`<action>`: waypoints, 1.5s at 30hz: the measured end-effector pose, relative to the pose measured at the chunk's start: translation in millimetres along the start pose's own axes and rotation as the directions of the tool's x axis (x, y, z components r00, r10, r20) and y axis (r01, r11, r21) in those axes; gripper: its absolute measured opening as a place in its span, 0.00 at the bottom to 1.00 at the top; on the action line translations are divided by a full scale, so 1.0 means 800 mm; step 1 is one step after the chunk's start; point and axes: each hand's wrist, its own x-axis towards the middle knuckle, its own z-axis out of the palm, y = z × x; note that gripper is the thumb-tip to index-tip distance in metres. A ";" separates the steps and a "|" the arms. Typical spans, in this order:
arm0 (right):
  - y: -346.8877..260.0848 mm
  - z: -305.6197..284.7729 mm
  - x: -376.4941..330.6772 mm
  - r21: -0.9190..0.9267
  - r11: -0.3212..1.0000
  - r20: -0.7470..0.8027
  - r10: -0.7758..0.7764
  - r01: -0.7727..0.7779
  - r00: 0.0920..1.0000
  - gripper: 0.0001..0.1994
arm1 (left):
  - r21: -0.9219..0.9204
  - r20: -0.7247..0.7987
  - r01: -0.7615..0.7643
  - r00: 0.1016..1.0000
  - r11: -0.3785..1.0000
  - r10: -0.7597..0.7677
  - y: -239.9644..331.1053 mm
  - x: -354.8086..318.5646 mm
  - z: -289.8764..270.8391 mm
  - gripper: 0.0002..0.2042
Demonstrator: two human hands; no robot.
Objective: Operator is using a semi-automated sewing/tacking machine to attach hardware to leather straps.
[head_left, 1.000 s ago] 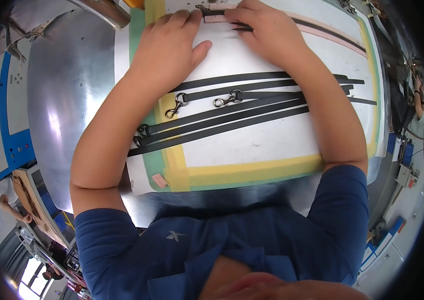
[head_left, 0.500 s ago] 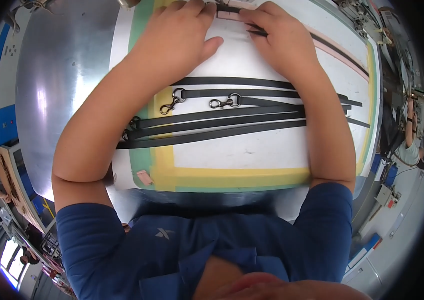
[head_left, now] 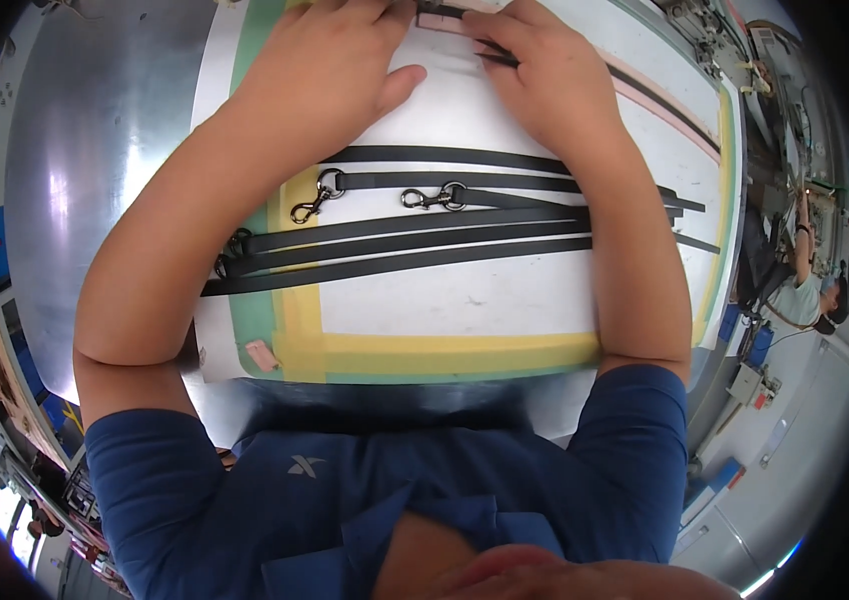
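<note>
Over the far part of the white board point(head_left: 445, 300), my left hand point(head_left: 330, 60) lies with its thumb stuck out. Its fingers reach to the top of the picture, where their tips are partly cut off, beside the end of a black strap point(head_left: 645, 80) on a pink strip point(head_left: 645, 99). Closed by that strap's left part is my right hand point(head_left: 545, 80), with a dark two-pointed tool like tweezers point(head_left: 497, 57) poking out leftward from under its fingers. Nearer me lie several black straps point(head_left: 415, 242), some ending in metal snap hooks point(head_left: 429, 198); my right forearm crosses above them.
Yellow tape point(head_left: 445, 350) and green tape edge the board, with a pink scrap point(head_left: 263, 354) at its near left corner. A shiny metal surface point(head_left: 95, 130) extends left. Machinery point(head_left: 705, 25) stands at the far right, and another person point(head_left: 800, 295) is beyond the right side.
The whole scene has shifted slightly left in view. My hands keep nearly the same places over the pink strip, and the straps lie as before.
</note>
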 end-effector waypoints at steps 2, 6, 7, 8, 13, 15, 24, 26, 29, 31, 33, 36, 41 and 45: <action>0.000 -0.002 0.000 -0.009 1.000 0.007 0.005 -0.005 1.000 0.12 | -0.021 0.012 0.019 1.000 1.000 -0.019 0.003 0.003 -0.001 0.27; -0.003 0.002 0.002 -0.009 1.000 0.007 -0.001 0.001 1.000 0.12 | 0.015 -0.024 0.027 0.999 1.000 -0.026 0.000 0.002 -0.003 0.27; -0.002 0.002 0.001 0.001 1.000 0.003 0.000 0.000 1.000 0.12 | -0.026 0.095 0.027 0.995 0.999 -0.024 0.001 0.008 -0.018 0.27; -0.003 0.002 0.001 -0.003 1.000 0.006 -0.005 0.005 1.000 0.12 | -0.068 0.214 0.031 0.977 0.997 -0.016 0.002 0.011 -0.026 0.28; -0.007 0.002 0.004 -0.057 0.998 -0.011 -0.003 0.002 1.000 0.11 | -0.052 0.162 0.028 0.987 0.998 -0.019 0.001 0.010 -0.015 0.23; -0.001 0.008 -0.001 -0.075 0.997 0.005 0.018 -0.018 1.000 0.12 | -0.014 0.100 0.016 0.995 1.000 -0.014 0.003 0.008 -0.003 0.19; 0.001 0.015 -0.003 -0.090 0.996 -0.013 0.004 -0.005 1.000 0.14 | -0.009 -0.038 0.006 0.999 1.000 -0.006 0.009 0.008 0.011 0.23; 0.000 0.013 -0.004 -0.105 0.994 -0.013 0.025 -0.026 1.000 0.14 | -0.001 -0.012 0.022 1.000 1.000 -0.022 0.011 0.008 0.011 0.23; 0.004 0.011 -0.008 -0.105 0.994 -0.016 0.038 -0.040 0.999 0.14 | -0.005 -0.034 0.008 0.999 1.000 -0.008 0.013 0.009 0.011 0.23; 0.009 0.006 -0.013 -0.134 0.990 0.005 0.039 -0.038 0.999 0.14 | 0.002 -0.046 -0.006 0.999 1.000 0.006 0.011 0.007 0.013 0.23; 0.022 0.000 -0.018 -0.146 0.988 0.004 0.058 -0.057 0.998 0.14 | 0.006 -0.057 -0.018 0.998 1.000 0.018 0.011 0.007 0.014 0.23; 0.052 -0.011 -0.031 -0.178 0.980 0.020 0.090 -0.085 0.996 0.14 | 0.027 -0.066 -0.013 0.998 1.000 0.014 0.011 0.006 0.013 0.24; 0.086 -0.035 -0.057 -0.218 0.963 0.052 0.175 -0.160 0.983 0.16 | 0.042 -0.030 -0.017 0.999 0.999 0.018 0.012 0.009 0.010 0.24; 0.098 -0.040 -0.066 -0.206 0.962 0.064 0.196 -0.179 0.979 0.16 | 0.063 -0.016 -0.023 1.000 0.998 0.024 0.016 0.013 0.005 0.24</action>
